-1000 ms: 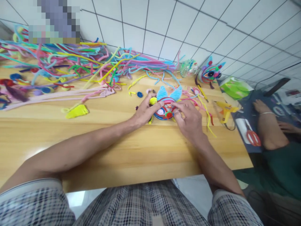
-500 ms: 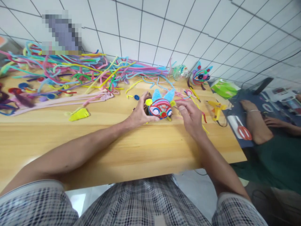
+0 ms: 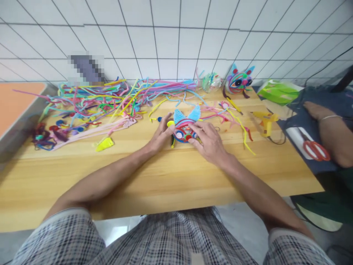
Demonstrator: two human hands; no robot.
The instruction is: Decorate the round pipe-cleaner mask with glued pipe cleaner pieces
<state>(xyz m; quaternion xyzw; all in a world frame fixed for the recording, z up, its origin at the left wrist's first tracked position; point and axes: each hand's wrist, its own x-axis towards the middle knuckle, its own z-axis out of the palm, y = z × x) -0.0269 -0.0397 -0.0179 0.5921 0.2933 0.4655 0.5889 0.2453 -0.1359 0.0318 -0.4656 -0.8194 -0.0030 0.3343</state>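
Observation:
A pipe-cleaner animal head [image 3: 180, 129] stands on the table in front of me, with blue pointed ears, a red and pink face, round eyes and a red-and-green nose. My left hand [image 3: 161, 133] is closed on its left side, near a yellow disc [image 3: 170, 123]. Over its right side lies my right hand [image 3: 207, 139], fingers bent across the face and covering the right eye in part. Under the head's left edge a dark and yellow piece sticks out.
Many coloured pipe cleaners [image 3: 110, 92] lie heaped along the tiled wall. A similar finished head [image 3: 239, 81] stands at the back right, beside a clear ball [image 3: 211, 81]. Rightward are a yellow glue gun [image 3: 266, 122], orange-handled scissors [image 3: 316, 150] and another person's arm [image 3: 336, 134].
My right hand has moved left from beside the head onto its face. My view has turned, so the wall looks more level. My left hand still holds the head's left side.

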